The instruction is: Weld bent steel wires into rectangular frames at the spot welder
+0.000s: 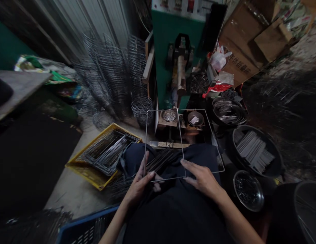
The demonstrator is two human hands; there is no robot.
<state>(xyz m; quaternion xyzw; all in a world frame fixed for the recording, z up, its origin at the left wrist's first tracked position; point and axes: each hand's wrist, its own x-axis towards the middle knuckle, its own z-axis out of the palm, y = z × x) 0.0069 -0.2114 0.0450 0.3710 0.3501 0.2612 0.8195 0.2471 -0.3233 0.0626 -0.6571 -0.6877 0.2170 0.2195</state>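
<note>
A rectangular wire frame (180,135) with one crossbar stands up in front of me over my lap, its upper edge reaching toward the green machine. My left hand (142,184) is closed on its lower left corner, thumb over the bottom wire. At the lower end of the crossbar, my right hand (202,178) pinches the wire between thumb and fingers. Several loose wire rods (160,160) lie across my lap beneath the frame.
Ahead is a green machine (163,51) with a metal arm (181,74) and small dishes (170,116) below. A yellow crate (101,184) of wire frames sits left, wire basket stacks (112,73) behind it. On the right are a tub (277,159) of rods and a metal bowl (259,200).
</note>
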